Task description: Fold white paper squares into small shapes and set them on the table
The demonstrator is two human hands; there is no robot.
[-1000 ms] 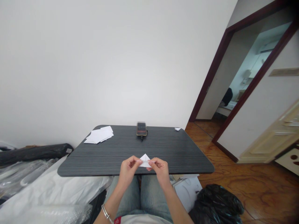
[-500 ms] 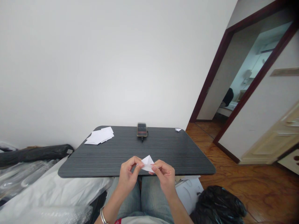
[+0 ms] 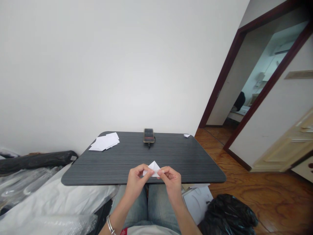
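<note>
A small piece of folded white paper (image 3: pixel 154 165) with a pointed top is held just above the near edge of the dark table. My left hand (image 3: pixel 137 176) pinches its left side between thumb and fingers. On the other side my right hand (image 3: pixel 170 176) grips the paper's right part, its thumb near the lower edge. The fingertips cover parts of both sides. A silver bracelet (image 3: pixel 110 225) circles my left wrist.
Loose white sheets (image 3: pixel 104 142) lie at the table's back left. A small device on a stand (image 3: pixel 149 135) is at the back middle, and a small folded paper (image 3: pixel 186 135) at the back right corner. The dark table (image 3: pixel 97 169) stands against a wall; a black plastic bag (image 3: pixel 230 215) sits on the floor.
Both hands have shifted their grip on the folded paper and drawn slightly closer together. The paper has turned a little, its tip moving slightly left and up.
</note>
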